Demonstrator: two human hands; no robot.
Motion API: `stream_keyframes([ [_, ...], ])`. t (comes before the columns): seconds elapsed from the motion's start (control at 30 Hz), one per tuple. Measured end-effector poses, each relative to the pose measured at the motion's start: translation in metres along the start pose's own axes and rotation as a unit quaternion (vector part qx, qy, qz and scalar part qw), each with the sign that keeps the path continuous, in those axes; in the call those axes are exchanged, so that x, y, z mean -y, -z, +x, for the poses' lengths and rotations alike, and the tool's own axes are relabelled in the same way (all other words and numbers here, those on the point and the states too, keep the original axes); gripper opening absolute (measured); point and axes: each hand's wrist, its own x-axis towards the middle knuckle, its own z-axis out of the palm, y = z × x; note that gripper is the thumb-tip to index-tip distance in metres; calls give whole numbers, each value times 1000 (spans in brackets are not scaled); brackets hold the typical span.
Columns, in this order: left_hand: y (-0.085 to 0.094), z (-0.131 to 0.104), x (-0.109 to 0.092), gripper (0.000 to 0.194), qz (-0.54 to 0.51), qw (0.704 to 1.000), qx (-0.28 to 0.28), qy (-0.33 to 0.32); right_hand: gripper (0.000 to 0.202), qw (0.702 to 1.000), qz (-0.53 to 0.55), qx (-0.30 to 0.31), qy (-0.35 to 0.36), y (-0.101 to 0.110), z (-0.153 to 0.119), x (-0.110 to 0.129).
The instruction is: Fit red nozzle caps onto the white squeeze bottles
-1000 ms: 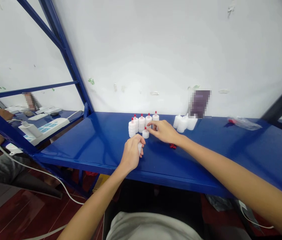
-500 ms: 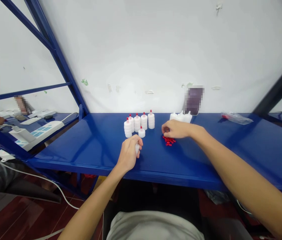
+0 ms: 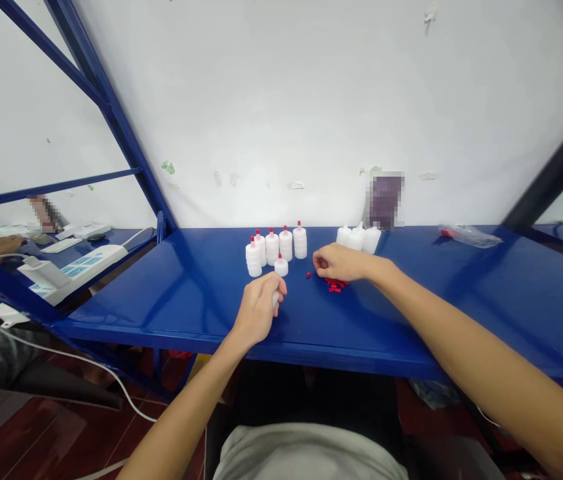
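My left hand [image 3: 260, 305] is closed around a small white bottle [image 3: 276, 299], mostly hidden by the fingers, near the front of the blue table. My right hand [image 3: 337, 262] hovers at the pile of small red caps [image 3: 336, 285], its fingers curled together; whether anything is between them is hidden. One loose red cap [image 3: 308, 275] lies apart, just left of the right fingertips. Beyond my left hand stand several white ribbed bottles [image 3: 272, 248] with red caps on, and a shorter capped bottle [image 3: 281, 267] in front of them. Behind my right hand are uncapped white bottles [image 3: 358, 238].
A clear plastic bag [image 3: 471, 235] with something red in it lies at the back right. A phone-like dark object [image 3: 385, 200] leans on the wall. Left of the blue frame post [image 3: 111, 120] are a power strip [image 3: 86, 267], cables and another person's arm.
My right hand has moved slightly left over the pile, and a single red cap now lies apart to its left. My left hand stays about where it was, still holding the bottle.
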Motion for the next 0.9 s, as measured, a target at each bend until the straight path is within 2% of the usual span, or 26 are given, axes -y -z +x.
stream_keyframes([
  [0.2, 1, 1, 1, 40, 12, 1000, 4, -5, 3, 998, -46, -47, 9, -5, 2, 4],
  [0.9, 1, 0, 0, 40, 36, 999, 4, -10, 9, 981, -20, -164, 102, -16, 9, 6],
])
